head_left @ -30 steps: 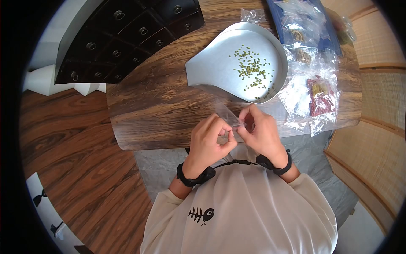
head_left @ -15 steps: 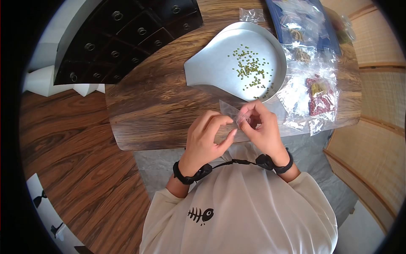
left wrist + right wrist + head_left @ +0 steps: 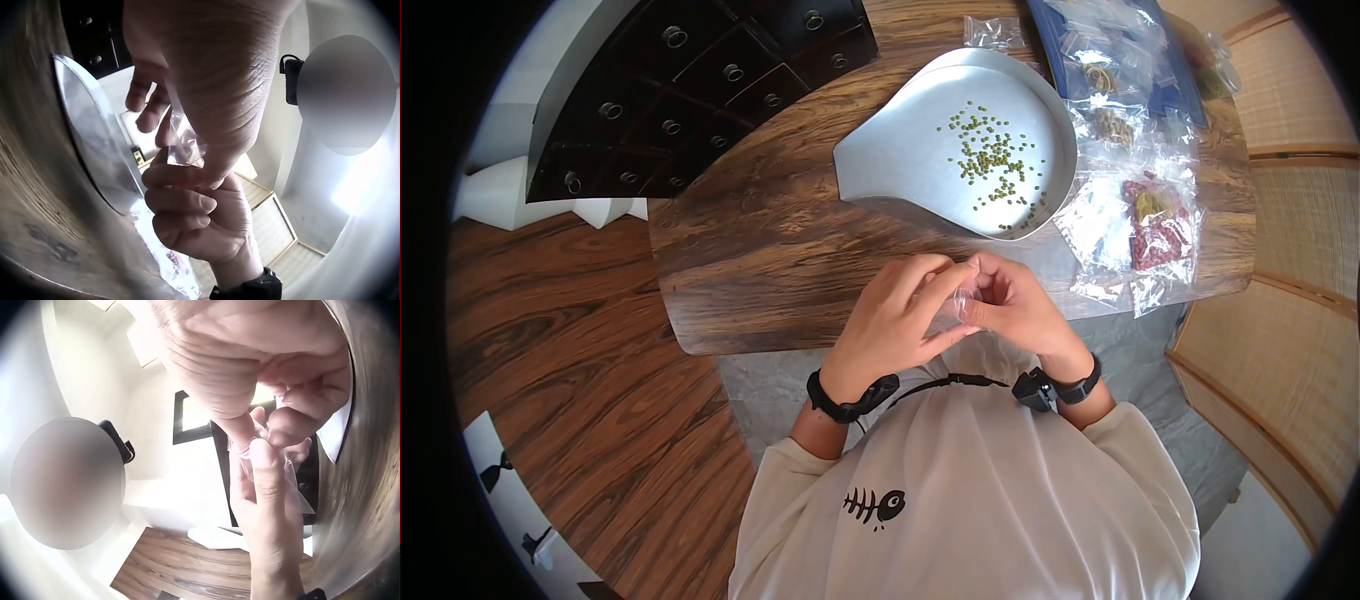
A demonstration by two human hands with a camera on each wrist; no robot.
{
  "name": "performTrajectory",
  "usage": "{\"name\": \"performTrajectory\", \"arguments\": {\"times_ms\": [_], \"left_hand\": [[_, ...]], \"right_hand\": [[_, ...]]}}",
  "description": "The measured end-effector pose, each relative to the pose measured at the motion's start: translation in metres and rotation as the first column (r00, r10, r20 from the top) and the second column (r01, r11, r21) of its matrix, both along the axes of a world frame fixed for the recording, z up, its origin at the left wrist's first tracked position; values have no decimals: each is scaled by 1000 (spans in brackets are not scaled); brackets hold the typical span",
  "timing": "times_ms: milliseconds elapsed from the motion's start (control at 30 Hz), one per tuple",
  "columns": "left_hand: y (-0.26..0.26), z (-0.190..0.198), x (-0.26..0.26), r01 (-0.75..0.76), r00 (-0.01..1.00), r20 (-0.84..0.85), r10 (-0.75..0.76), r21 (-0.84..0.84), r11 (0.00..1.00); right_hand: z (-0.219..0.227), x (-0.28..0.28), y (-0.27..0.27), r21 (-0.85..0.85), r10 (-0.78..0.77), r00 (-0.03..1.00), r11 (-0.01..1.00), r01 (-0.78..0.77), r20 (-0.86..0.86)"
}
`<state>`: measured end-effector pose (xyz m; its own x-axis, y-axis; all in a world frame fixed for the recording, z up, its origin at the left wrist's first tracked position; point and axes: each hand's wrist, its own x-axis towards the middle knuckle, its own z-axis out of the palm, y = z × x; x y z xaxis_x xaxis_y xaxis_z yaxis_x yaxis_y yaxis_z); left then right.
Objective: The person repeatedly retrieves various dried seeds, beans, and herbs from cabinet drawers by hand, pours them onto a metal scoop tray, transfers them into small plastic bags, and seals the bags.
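Note:
A small clear plastic bag (image 3: pixel 962 304) is held between both hands, close in front of the body at the table's near edge. My left hand (image 3: pixel 890 322) has its fingers over the bag's far side and its thumb below, pinching it. With thumb and curled fingers, my right hand (image 3: pixel 1028 312) grips the bag's edge. In the right wrist view the bag (image 3: pixel 292 482) spreads crumpled beneath both thumbs, and nothing shows inside it. Just beyond the hands lies a metal pan-shaped tray (image 3: pixel 890 165), with many small green beans (image 3: pixel 992 160) scattered on it.
To the right lie several clear bags, one with red beans (image 3: pixel 1162 245). Behind them is a blue tray (image 3: pixel 1052 45) of small bags. Another clear bag (image 3: pixel 994 33) lies beyond the metal tray. A dark drawer cabinet (image 3: pixel 700 95) stands at the back left of the wooden table (image 3: pixel 750 260).
The left hand let its fingers come off the bag, then closed in on it again beside the right hand. The bag's pointed corner has swung down between the hands; the right hand kept its grip.

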<state>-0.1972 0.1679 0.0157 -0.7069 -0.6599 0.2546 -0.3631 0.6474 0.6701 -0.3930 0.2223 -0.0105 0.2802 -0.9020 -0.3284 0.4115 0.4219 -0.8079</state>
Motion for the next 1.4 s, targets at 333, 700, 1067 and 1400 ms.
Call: {"name": "performTrajectory", "arguments": {"times_ms": [333,700,1067,1400], "left_hand": [[2,0,2,26,998,64,-29,46,999],[-5,13,10,113,958,249,-144,132,985],[6,-6,-4,-29,998,47,31,-37,999],[4,-13,-3,-32,994,-105,36,39,999]], "right_hand": [[2,-8,-4,58,55,997,997,-52,-45],[9,-21,-6,37,252,947,968,-250,-201],[-5,-2,-3,51,63,997,997,-61,-45],[6,-6,-3,81,56,990,996,-46,-131]]}}
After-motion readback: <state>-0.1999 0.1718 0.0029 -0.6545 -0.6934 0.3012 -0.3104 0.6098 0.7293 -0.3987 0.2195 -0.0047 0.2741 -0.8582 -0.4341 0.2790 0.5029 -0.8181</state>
